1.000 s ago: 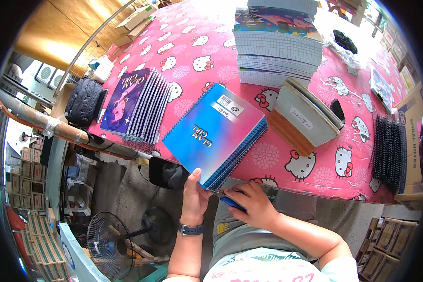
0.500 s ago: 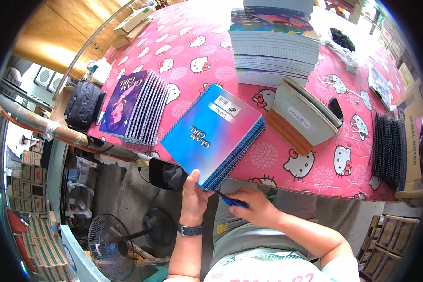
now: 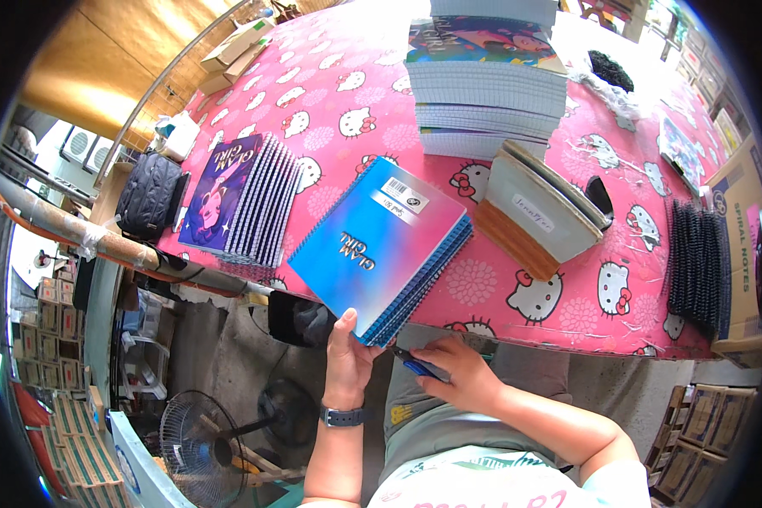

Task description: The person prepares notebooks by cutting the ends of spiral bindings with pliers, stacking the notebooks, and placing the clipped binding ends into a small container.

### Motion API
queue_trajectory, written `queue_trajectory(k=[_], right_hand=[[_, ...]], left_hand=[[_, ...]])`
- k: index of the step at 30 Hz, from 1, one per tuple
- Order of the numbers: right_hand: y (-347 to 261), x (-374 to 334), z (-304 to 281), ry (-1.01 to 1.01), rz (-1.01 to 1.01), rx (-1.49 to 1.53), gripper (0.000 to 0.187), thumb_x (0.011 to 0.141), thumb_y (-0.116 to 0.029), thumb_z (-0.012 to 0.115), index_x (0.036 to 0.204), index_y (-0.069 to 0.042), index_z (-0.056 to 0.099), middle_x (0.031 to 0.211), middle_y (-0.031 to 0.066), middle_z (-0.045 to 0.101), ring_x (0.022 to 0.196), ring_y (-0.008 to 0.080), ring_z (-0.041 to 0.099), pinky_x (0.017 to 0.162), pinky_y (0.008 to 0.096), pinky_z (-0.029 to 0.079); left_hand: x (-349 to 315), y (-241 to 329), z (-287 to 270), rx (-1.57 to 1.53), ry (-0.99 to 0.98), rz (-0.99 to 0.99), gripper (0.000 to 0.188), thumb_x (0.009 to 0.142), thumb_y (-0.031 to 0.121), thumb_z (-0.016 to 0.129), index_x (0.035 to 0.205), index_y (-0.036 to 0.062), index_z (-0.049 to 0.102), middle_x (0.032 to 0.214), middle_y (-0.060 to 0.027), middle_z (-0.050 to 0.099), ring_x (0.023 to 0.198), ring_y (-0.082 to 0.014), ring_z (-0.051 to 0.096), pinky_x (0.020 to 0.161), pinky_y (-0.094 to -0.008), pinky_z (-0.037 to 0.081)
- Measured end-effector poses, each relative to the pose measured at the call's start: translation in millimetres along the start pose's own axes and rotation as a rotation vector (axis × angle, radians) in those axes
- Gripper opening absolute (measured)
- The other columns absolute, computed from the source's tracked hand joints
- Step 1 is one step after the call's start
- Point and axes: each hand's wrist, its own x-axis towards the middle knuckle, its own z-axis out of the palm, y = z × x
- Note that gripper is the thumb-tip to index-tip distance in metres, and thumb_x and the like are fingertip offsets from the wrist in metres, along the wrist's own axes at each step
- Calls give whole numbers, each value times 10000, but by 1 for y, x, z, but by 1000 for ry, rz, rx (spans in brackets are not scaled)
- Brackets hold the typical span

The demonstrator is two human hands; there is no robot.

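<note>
A stack of spiral notebooks (image 3: 356,245) with blue-and-pink covers lies aslant on the near edge of the table, its lower corner jutting past the edge. My left hand (image 3: 345,360) grips that corner, thumb on the top cover and fingers beneath. Just right of the corner, my right hand (image 3: 461,372) is closed around blue-handled pliers (image 3: 420,367). Their dark jaws point at the lower end of the notebooks; whether they touch is too small to tell. Blue coils run along the stack's left side, and more blue binding shows along its lower right side.
Purple spiral notebooks (image 3: 220,199) are stacked at left beside a black bag (image 3: 148,195). A tall pile of notebooks (image 3: 491,97) stands at the back. A worn grey-and-brown holder (image 3: 533,212) sits at right, near black coils (image 3: 694,262) and a cardboard box (image 3: 741,254). Below stands a fan (image 3: 203,444).
My right hand and the pliers have shifted slightly down and right, with the jaws a little farther from the stack's corner. My left hand keeps its grip on the notebooks.
</note>
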Motion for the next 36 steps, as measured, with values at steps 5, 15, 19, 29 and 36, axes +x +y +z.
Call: queue_trajectory(k=[5, 15, 19, 29, 36], right_hand=[[4, 12, -14, -294, 501, 779, 417, 767, -176, 674, 1150, -35, 588, 999, 165, 602, 946, 292, 575, 816, 363, 473], [-22, -90, -168, 981, -3, -578, 482, 663, -99, 704, 1124, -19, 587, 1081, 163, 594, 1019, 294, 563, 919, 369, 431], [44, -86, -186, 989, 202, -1005, 459, 681, -88, 695, 1121, -28, 578, 1076, 155, 583, 1048, 316, 525, 915, 388, 426], [-21, 36, -70, 383, 274, 1263, 440, 845, -277, 675, 1157, -2, 531, 1045, 120, 629, 953, 218, 629, 843, 358, 502], [-25, 53, -70, 553, 156, 957, 433, 751, -117, 741, 1127, -22, 550, 1026, 77, 631, 907, 182, 618, 827, 309, 497]], left_hand=[[4, -2, -2, 16, -26, -5, 465, 901, 391, 531, 1197, 33, 496, 1070, -127, 645, 875, -219, 674, 697, -367, 593], [-2, 4, -8, 14, -81, -61, 501, 900, 402, 568, 1210, 13, 506, 1130, -116, 625, 952, -202, 650, 786, -357, 561], [-8, 3, 7, -37, -87, -106, 513, 893, 391, 559, 1259, 42, 472, 1153, -128, 625, 995, -236, 643, 803, -409, 564], [-58, -43, 68, -231, -148, -269, 582, 883, 428, 585, 1314, 68, 432, 1222, -99, 581, 1069, -215, 593, 914, -405, 498], [-50, 40, 28, 1300, -913, -414, 586, 816, 396, 699, 1233, 25, 520, 1195, -107, 595, 1035, -172, 586, 877, -332, 483]])
